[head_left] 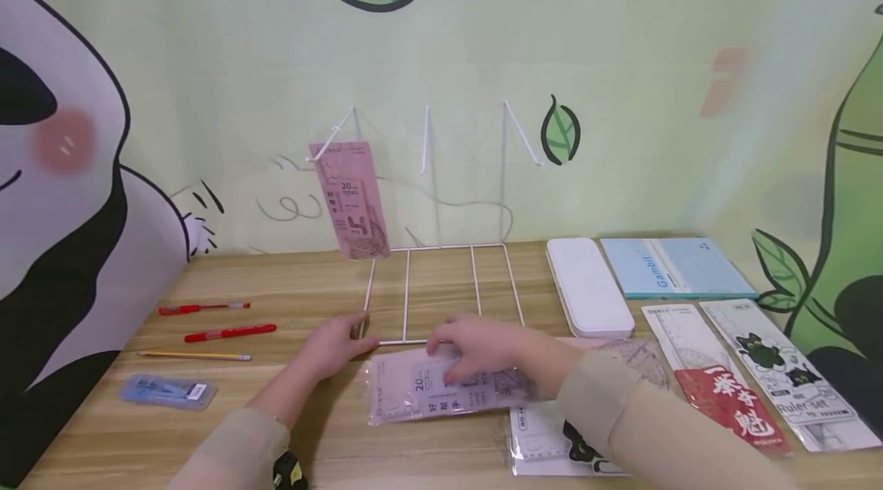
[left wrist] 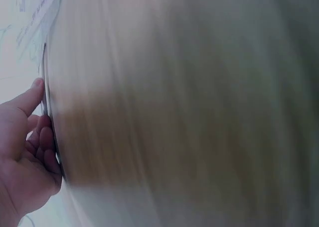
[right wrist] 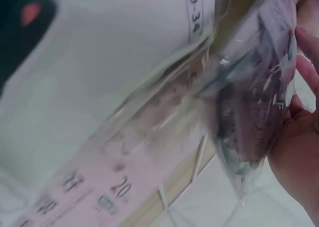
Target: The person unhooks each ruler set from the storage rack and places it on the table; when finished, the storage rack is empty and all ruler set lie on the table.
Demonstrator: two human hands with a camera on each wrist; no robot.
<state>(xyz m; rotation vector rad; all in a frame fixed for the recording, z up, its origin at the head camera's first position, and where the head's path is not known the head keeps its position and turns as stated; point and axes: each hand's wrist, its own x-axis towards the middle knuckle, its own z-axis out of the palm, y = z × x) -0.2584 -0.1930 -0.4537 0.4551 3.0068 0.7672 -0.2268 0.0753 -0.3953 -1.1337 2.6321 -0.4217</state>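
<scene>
Wooden desk (head_left: pixel 207 436), panda mural behind: right hand (head_left: pixel 483 352) pinches pink clear-plastic ruler packet (head_left: pixel 414 390), lying flat under its fingers; left hand (head_left: pixel 338 344), fingers curled, grips white wire rack's (head_left: pixel 441 291) front corner

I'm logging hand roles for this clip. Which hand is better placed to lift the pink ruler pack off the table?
The right hand, probably: its fingers already lie on the pink ruler pack. The left hand rests at the wire rack base instead.

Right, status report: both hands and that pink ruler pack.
Left hand grips wire rack base. Right hand lifts pink ruler pack off the table. One pink pack already hangs on left hook. Nothing blocking.
</scene>
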